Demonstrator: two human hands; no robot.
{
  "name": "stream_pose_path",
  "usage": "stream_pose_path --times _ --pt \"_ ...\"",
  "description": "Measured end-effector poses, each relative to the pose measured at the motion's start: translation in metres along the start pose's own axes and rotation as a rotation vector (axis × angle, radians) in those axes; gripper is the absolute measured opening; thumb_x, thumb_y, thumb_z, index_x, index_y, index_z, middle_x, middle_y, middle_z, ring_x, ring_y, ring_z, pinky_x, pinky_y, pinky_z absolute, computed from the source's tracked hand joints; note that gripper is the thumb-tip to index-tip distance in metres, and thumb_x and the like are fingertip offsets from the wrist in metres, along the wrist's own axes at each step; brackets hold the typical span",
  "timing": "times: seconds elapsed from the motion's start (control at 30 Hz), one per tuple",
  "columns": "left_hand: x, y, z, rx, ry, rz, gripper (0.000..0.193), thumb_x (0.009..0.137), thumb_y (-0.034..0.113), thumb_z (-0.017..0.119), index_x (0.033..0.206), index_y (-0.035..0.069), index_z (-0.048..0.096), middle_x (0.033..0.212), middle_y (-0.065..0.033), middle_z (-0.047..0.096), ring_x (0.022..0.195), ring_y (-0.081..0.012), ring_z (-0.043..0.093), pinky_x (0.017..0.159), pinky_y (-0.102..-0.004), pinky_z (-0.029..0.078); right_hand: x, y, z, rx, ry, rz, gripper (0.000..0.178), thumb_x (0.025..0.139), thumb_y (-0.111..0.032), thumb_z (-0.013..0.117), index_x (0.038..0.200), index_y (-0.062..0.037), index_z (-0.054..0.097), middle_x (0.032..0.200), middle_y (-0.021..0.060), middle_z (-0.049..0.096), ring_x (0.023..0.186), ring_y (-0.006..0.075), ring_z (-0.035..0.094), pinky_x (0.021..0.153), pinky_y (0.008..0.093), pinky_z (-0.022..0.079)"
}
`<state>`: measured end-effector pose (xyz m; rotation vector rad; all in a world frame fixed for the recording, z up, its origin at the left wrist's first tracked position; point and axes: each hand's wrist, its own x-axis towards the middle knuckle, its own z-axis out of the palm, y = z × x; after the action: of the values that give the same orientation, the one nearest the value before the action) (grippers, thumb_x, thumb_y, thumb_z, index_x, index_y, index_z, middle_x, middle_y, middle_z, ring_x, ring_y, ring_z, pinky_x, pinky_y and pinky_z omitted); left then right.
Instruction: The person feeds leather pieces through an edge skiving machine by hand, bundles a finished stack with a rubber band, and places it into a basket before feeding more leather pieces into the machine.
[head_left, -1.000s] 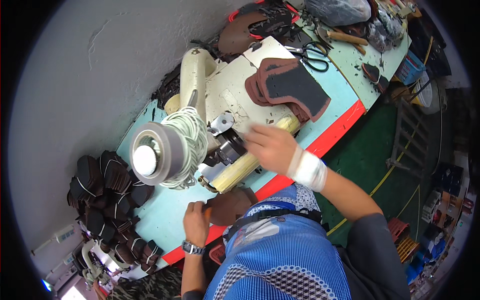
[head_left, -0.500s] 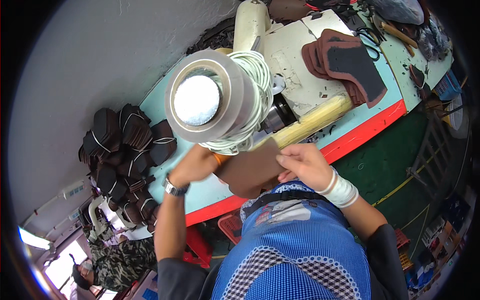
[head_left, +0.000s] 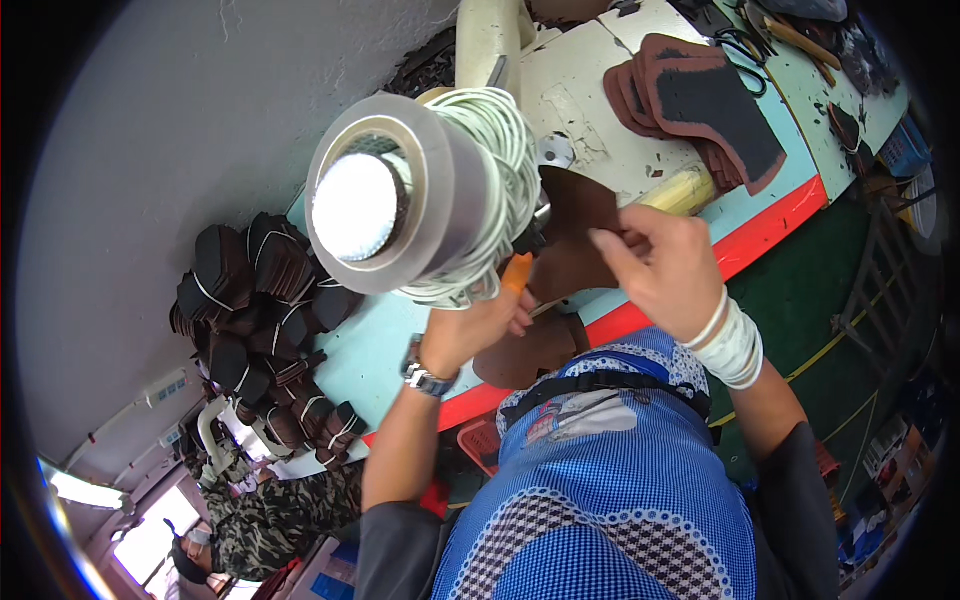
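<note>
A dark brown leather piece [head_left: 580, 225] is held up at the machine on the bench. My right hand [head_left: 672, 268], with white bands round its wrist, pinches the piece's right edge between thumb and fingers. Below its lower left edge is my left hand [head_left: 472, 328], wearing a metal watch. An orange cover [head_left: 517, 272] sits on one finger, close to the leather; the fingers are partly curled and apart. Another brown piece [head_left: 530, 355] lies at the bench's front edge. A round lamp-like head [head_left: 390, 190], looped with white bands [head_left: 505, 160], hides part of the machine.
Stacked brown pieces with dark centres [head_left: 705, 110] lie at the back right, beside black scissors [head_left: 742, 60]. Banded bundles of dark pieces [head_left: 262, 320] fill the bench's left end. A red strip [head_left: 775, 230] edges the bench. At lower left is another person in camouflage [head_left: 265, 525].
The leather piece in my right hand has gone up and away to the machine. Both hands moved right, and a second brown piece shows at the bench edge.
</note>
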<state>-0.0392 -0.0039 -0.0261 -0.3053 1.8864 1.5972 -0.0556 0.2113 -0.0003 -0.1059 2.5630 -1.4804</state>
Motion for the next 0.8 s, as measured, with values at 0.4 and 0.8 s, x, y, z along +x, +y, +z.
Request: stream_pose_path --times 0.4,0.8 --pt "-0.037 -0.004 0.009 -0.527 -0.067 -0.227 0.027 0.092 0.016 0.049 0.097 -0.01 0.053 0.086 -0.0203 0.064 0.07 -0.0232 0.066 0.057 -0.0333 0.059 -0.065 0.01 0.018 1.055 -0.419 0.744 0.027 0.084 -0.008 0.055 0.104 0.01 0.051 0.085 0.0184 0.062 0.069 0.0199 0.065 0.062 0.0289 0.057" --pt "-0.022 0.011 0.032 -0.677 0.018 -0.186 0.025 0.091 0.014 0.05 0.094 -0.01 0.056 0.08 -0.0147 0.063 0.064 -0.0183 0.064 0.056 -0.0347 0.058 -0.053 0.02 0.016 1.24 -0.288 0.874 0.035 0.09 -0.028 0.049 0.101 0.0045 0.055 0.082 0.016 0.063 0.071 0.0206 0.065 0.064 0.0332 0.056"
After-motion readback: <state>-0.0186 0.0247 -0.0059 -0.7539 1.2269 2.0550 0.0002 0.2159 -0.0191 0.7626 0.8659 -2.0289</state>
